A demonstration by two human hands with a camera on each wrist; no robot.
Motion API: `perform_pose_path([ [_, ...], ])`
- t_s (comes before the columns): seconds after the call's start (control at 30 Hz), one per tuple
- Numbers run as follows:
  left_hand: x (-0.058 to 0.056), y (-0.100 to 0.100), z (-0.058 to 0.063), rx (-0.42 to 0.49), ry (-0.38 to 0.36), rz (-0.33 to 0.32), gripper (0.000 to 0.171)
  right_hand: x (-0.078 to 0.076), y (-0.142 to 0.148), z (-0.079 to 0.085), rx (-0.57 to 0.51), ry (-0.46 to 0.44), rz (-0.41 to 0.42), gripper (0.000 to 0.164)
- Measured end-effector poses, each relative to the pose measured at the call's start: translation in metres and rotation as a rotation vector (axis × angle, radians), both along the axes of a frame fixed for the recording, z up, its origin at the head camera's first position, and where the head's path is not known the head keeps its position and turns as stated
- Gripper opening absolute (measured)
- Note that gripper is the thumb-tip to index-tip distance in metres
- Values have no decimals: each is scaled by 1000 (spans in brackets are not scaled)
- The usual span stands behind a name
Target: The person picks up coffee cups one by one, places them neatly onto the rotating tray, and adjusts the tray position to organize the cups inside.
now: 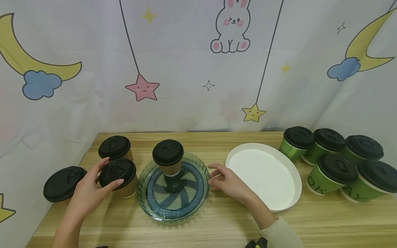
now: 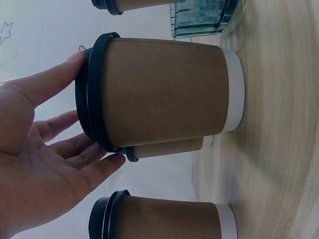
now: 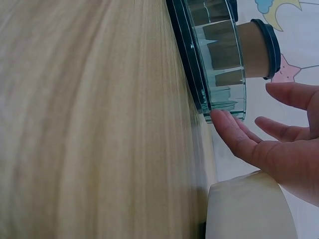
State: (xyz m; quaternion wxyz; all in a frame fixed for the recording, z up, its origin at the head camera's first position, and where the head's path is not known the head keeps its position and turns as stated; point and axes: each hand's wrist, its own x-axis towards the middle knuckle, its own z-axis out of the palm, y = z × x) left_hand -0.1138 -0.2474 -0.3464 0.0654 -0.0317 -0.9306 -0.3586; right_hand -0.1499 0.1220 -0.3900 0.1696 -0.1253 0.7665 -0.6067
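Observation:
My left hand spans the black lid of a brown paper cup, thumb on one side and fingers on the other. In the left wrist view that cup stands upright at the table surface. A round clear green tray with a fluted rim lies in the middle, and another lidded brown cup stands in its back part. My right hand is at the tray's right edge, its fingers loosely bent. In the right wrist view one fingertip meets the tray's clear wall, with nothing in the palm.
Two more brown cups with black lids, one behind and one to the left, flank my left hand. Right of the tray lies a white round plate. Several green lidded cups cluster at the far right. A printed curtain hangs behind.

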Motion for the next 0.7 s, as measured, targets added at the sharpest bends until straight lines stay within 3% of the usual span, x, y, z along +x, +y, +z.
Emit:
perform_pose_path([
  [0.7,0,1,1,4,-15,30,84,1,0,1,-10,-5,5,52],
])
